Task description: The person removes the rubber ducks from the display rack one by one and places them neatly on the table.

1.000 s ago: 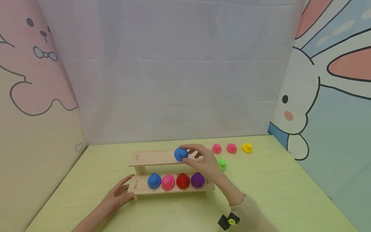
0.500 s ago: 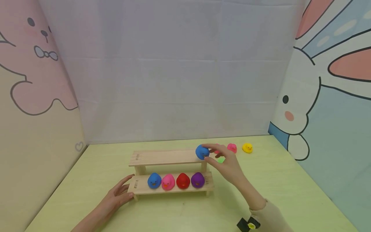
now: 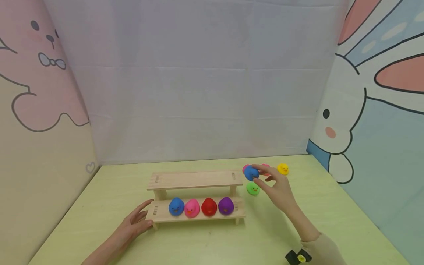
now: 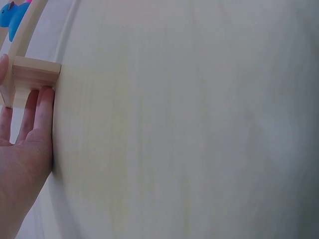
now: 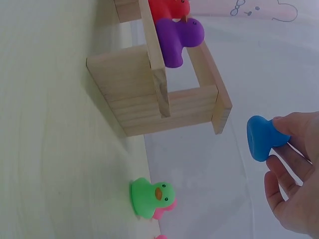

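My right hand [image 3: 277,189] pinches a blue rubber duck [image 3: 251,173] between thumb and fingers, up off the table and just past the right end of the top step. In the right wrist view the same blue duck [image 5: 264,138] is seen away from the stand. A two-step wooden stand [image 3: 195,179] has a blue duck [image 3: 176,207], a pink duck [image 3: 192,208], a red duck [image 3: 209,207] and a purple duck [image 3: 226,205] in a row on its lower step. My left hand [image 3: 132,222] grips that step's left end, thumb at the front corner, fingers behind.
Right of the stand a green duck [image 3: 253,188] sits on the table [image 3: 314,206]. Behind the held duck and right hand, two pink ducks [image 3: 245,168] are partly hidden. A yellow duck [image 3: 283,169] stands farther right. A white cloth [image 3: 205,92] hangs at the back.
My right hand has carried the blue duck rightward, from above the top step to beyond its right end. The left hand and the row of ducks have stayed still.
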Tool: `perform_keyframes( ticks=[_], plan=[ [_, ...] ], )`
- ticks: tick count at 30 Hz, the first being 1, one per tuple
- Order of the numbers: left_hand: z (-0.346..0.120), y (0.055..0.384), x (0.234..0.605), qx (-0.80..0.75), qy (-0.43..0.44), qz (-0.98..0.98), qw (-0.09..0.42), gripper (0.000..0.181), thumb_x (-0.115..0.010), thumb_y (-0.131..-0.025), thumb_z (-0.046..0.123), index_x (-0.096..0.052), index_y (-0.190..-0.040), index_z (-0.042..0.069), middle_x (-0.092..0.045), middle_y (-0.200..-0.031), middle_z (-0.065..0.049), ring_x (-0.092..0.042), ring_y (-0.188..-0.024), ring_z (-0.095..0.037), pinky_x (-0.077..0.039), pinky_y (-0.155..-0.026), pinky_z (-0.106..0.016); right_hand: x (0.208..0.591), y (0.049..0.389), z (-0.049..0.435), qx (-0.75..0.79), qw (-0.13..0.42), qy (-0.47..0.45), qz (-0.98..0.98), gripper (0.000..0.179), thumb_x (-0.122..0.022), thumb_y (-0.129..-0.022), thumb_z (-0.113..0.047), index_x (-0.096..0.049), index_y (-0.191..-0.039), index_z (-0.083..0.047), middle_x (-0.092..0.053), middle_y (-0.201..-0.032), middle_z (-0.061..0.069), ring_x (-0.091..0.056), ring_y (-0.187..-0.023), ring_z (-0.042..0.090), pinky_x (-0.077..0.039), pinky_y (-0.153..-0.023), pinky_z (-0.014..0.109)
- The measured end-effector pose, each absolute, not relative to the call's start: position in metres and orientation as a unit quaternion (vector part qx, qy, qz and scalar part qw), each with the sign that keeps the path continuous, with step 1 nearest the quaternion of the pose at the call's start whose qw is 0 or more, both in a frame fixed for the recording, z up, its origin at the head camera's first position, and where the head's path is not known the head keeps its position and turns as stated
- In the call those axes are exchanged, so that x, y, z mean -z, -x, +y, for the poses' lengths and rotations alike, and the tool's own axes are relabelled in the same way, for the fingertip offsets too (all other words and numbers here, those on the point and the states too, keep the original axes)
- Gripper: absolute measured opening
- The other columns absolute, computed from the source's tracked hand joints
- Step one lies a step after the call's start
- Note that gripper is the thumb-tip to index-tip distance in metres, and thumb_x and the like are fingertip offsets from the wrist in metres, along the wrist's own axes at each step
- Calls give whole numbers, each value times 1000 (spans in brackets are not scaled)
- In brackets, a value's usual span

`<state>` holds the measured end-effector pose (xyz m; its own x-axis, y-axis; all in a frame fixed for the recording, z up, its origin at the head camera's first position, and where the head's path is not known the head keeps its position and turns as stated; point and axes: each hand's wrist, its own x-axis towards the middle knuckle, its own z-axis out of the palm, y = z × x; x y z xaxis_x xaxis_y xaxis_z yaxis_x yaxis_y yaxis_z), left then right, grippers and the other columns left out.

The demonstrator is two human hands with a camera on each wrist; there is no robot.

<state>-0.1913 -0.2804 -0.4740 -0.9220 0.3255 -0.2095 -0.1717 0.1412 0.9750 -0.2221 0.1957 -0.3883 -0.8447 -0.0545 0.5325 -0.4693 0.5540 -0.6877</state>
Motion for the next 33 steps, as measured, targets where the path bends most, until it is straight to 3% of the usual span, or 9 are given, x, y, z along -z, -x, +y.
perform_keyframes(
  ticks=[5, 13, 25, 33],
  plan=[
    [-280, 191, 472, -657, -54, 728, 189, 76, -59, -98, 15, -14, -159, 19, -54, -132, 6, -58, -115, -1, -49, -97, -20, 398, 227, 209, -431, 255, -151, -852, 43, -76, -86, -10, -66, -127, -17, -71, -118, 6, -53, -96, -6, -50, -74, 24],
    [-280, 192, 474, -660, -53, 725, 190, 76, -59, -98, 15, -14, -159, 19, -54, -131, 8, -58, -115, -1, -49, -97, -20, 409, 232, 225, -422, 256, -133, -859, 43, -75, -87, -12, -66, -129, -18, -72, -116, 5, -57, -96, 4, -49, -74, 25],
    [-280, 192, 475, -653, -50, 732, 189, 76, -59, -98, 16, -13, -159, 19, -51, -138, -1, -58, -116, -1, -49, -97, -20, 430, 238, 243, -382, 243, -102, -886, 40, -74, -88, -12, -65, -127, -14, -70, -115, 8, -57, -94, 3, -51, -74, 26],
    [-279, 191, 473, -651, -44, 733, 191, 76, -60, -98, 18, -14, -159, 21, -49, -140, -3, -58, -116, -2, -49, -97, -21, 437, 240, 250, -382, 220, -101, -892, 40, -73, -89, -11, -64, -128, -12, -70, -118, 11, -62, -99, 29, -49, -73, 23]
  ],
)
